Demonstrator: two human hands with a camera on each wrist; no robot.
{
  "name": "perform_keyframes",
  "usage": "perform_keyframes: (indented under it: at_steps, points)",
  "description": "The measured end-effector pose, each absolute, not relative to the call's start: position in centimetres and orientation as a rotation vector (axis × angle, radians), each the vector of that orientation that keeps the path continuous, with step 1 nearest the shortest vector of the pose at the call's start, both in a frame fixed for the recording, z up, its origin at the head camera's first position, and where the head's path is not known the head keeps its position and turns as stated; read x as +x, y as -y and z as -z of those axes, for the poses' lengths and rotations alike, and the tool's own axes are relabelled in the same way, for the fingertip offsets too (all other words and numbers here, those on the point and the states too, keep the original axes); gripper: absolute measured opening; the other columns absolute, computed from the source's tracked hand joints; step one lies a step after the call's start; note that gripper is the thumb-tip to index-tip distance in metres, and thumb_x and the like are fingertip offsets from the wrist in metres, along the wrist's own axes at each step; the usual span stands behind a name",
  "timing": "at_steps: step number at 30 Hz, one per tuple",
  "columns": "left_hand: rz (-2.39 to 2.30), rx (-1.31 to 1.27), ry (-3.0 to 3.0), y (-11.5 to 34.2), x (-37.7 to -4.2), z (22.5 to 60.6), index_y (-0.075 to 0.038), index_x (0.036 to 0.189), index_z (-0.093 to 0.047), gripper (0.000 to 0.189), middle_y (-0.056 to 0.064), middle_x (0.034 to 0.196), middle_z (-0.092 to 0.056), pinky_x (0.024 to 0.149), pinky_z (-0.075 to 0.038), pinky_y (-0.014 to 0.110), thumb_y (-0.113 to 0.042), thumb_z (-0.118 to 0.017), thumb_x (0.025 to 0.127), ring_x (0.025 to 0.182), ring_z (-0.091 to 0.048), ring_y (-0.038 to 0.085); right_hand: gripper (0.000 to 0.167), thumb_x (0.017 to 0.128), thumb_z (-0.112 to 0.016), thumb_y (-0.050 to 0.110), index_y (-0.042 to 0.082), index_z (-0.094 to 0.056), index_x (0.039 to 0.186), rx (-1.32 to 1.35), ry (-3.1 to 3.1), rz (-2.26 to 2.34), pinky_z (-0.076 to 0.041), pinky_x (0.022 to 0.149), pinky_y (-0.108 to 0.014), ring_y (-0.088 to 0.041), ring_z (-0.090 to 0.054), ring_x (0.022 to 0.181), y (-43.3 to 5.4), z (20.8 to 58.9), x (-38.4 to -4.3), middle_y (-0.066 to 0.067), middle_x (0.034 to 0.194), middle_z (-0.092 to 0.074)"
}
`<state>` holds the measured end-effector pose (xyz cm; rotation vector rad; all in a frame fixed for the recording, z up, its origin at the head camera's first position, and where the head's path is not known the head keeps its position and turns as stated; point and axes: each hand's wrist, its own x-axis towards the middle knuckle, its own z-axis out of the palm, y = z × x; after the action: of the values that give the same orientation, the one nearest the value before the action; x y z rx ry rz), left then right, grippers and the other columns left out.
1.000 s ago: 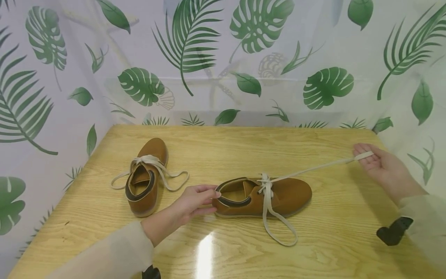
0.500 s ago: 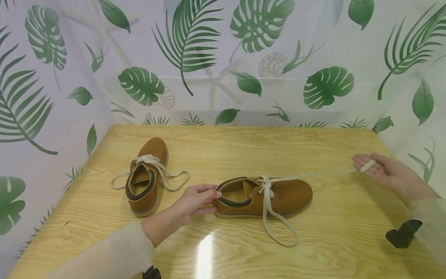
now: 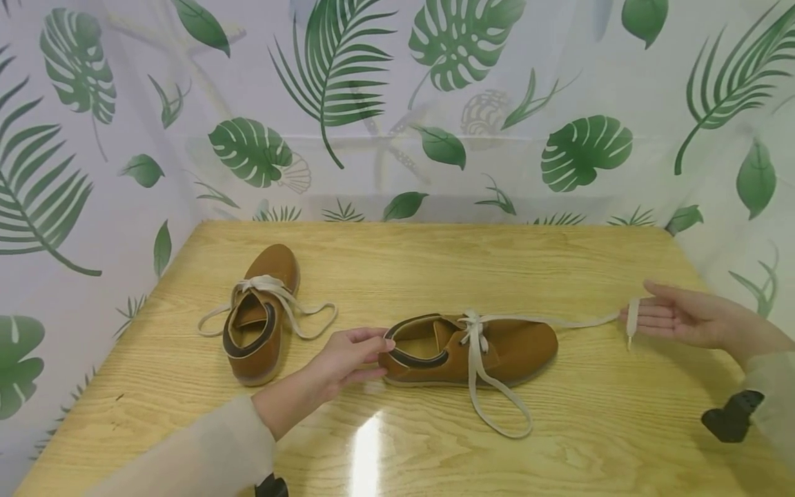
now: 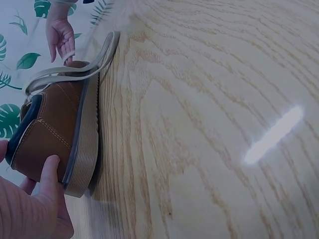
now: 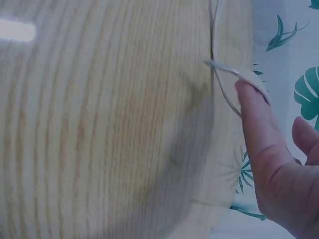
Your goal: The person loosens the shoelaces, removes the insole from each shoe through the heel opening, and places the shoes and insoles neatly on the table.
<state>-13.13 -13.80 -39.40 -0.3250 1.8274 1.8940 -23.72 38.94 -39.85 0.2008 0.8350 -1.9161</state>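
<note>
Head view, straight-fingered right hand (image 3: 691,319) lower, lace (image 3: 475,345) slacker, left hand (image 3: 349,359) pinching shoe (image 3: 512,351) at heel

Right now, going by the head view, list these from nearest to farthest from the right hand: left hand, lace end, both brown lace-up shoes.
1. Lace end: draped across the right hand.
2. Center brown lace-up shoe: toe toward that hand.
3. Left hand: at that shoe's heel.
4. Leftmost brown lace-up shoe: far left, toe pointing away.

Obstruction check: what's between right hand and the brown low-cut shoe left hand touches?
Only a flat cream shoelace, over yellow wood-grain table; head view shows it.
</note>
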Motion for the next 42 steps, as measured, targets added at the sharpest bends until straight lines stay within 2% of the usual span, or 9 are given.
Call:
perform_keyframes:
  at_steps: [3, 9, 15, 20, 26, 30, 36, 42]
  points:
    - [-1.893, -0.323, -1.827, 13.8, -13.1, 39.4, 0.002, 0.128, -0.054, 0.044, 0.023, 0.14, -0.04, 0.087, -0.057, 0.034, -0.012, -0.063, 0.087, 0.127, -0.039, 0.046, 0.055, 0.103, -0.028, 0.033, -0.005, -0.066, 0.103, 0.265, -1.037, 1.858, -0.044, 0.105, -0.039, -0.029, -0.063, 0.108, -38.7, 39.1, -23.6, -0.022, 0.11, -0.066]
    - [-1.893, -0.307, -1.822, 13.8, -13.1, 39.3, 0.002, 0.129, -0.053, 0.045, 0.023, 0.141, -0.039, 0.088, -0.057, 0.034, -0.012, -0.063, 0.087, 0.127, -0.038, 0.046, 0.047, 0.104, -0.031, 0.03, 0.002, -0.068, 0.1, 0.222, -1.224, 1.739, -0.047, 0.103, -0.036, -0.023, -0.064, 0.106, -37.2, 37.7, -24.0, -0.016, 0.109, -0.068]
    - [-1.892, -0.323, -1.82, 13.7, -13.0, 39.4, 0.002, 0.13, -0.052, 0.046, 0.023, 0.141, -0.039, 0.088, -0.057, 0.033, -0.012, -0.063, 0.087, 0.127, -0.039, 0.044, 0.036, 0.102, -0.041, 0.027, 0.001, -0.065, 0.099, 0.311, -1.406, 1.722, -0.047, 0.103, -0.038, -0.024, -0.066, 0.102, -32.1, 36.4, -24.4, -0.017, 0.108, -0.068]
    - [-1.889, -0.333, -1.822, 13.7, -13.0, 39.4, 0.001, 0.13, -0.052, 0.046, 0.023, 0.141, -0.038, 0.088, -0.057, 0.034, -0.013, -0.063, 0.088, 0.128, -0.038, 0.045, 0.032, 0.101, -0.045, 0.025, -0.002, -0.062, 0.103, 0.305, -1.5, 1.676, -0.049, 0.099, -0.038, -0.025, -0.067, 0.099, -27.2, 36.0, -24.7, -0.015, 0.102, -0.07]
    - [-1.873, -0.342, -1.831, 13.7, -13.1, 39.4, 0.001, 0.13, -0.053, 0.046, 0.023, 0.142, -0.039, 0.088, -0.057, 0.034, -0.014, -0.064, 0.088, 0.129, -0.038, 0.045, 0.042, 0.102, -0.044, 0.024, -0.009, -0.043, 0.128, 0.184, -1.556, 1.577, -0.053, 0.095, -0.036, -0.022, -0.068, 0.098, -22.3, 35.7, -25.1, -0.013, 0.101, -0.07]
    - [-1.872, -0.329, -1.835, 13.6, -13.2, 39.4, 0.002, 0.129, -0.053, 0.046, 0.023, 0.141, -0.04, 0.088, -0.057, 0.034, -0.014, -0.064, 0.087, 0.128, -0.038, 0.045, 0.048, 0.102, -0.045, 0.023, -0.012, -0.038, 0.134, 0.117, -1.615, 1.476, -0.055, 0.091, -0.033, -0.019, -0.068, 0.096, -19.7, 35.4, -25.2, -0.012, 0.101, -0.071]
    - [-1.877, -0.324, -1.844, 13.6, -13.1, 39.4, 0.003, 0.128, -0.054, 0.044, 0.024, 0.139, -0.041, 0.087, -0.057, 0.034, -0.012, -0.063, 0.087, 0.127, -0.04, 0.045, 0.055, 0.097, -0.056, 0.02, -0.01, -0.036, 0.138, 0.109, -1.718, 1.376, -0.057, 0.087, -0.028, -0.015, -0.069, 0.091, -16.6, 35.4, -25.2, -0.01, 0.102, -0.071]
    - [-1.883, -0.319, -1.843, 13.7, -13.0, 39.3, 0.002, 0.128, -0.054, 0.045, 0.023, 0.142, -0.038, 0.088, -0.057, 0.034, -0.013, -0.063, 0.087, 0.128, -0.038, 0.046, 0.054, 0.09, -0.065, 0.02, -0.008, -0.047, 0.132, 0.079, -1.905, 1.227, -0.058, 0.077, -0.022, -0.01, -0.068, 0.082, -14.5, 35.1, -24.9, -0.003, 0.094, -0.071]
